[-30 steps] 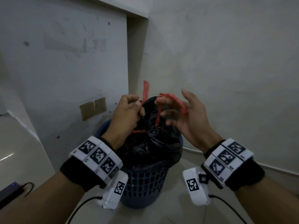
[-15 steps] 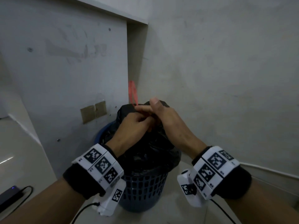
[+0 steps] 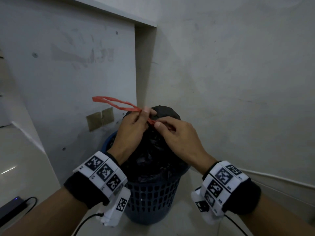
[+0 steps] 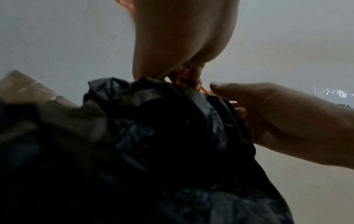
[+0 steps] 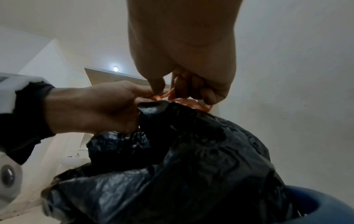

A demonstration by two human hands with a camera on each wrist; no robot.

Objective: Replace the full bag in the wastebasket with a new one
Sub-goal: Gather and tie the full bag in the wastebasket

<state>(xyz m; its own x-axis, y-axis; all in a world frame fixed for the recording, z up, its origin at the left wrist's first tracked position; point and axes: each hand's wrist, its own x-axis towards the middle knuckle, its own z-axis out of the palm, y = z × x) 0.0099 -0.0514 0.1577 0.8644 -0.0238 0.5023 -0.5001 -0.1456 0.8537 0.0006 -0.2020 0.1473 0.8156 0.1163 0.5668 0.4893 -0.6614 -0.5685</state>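
A black trash bag point(image 3: 153, 150) sits in a dark blue perforated wastebasket point(image 3: 150, 200) that stands on a pale tiled floor point(image 3: 25, 167) in a corner of grey walls point(image 3: 230, 82). The bag's gathered top rises well above the basket rim. Both hands meet at that gathered neck. The left hand point(image 3: 132, 128) pinches a red drawstring point(image 3: 117, 104) between thumb and fingertips, and a long loop of the string runs from the pinch up and to the left, clear of the bag. The right hand point(image 3: 177, 133) has its fingers curled around the other part of the red string, thumb pressed on it just beside the left hand's fingertips. In the right wrist view the orange-red string point(image 5: 172, 97) crosses between the two hands right at the bag's neck point(image 5: 153, 109); the left wrist view shows the same strand point(image 4: 185, 75) held tight against the black plastic point(image 4: 153, 121). Both wrists wear black bands with white marker blocks point(image 3: 104, 172). A dark device point(image 3: 10, 206) with a cable lies on the floor at lower left.
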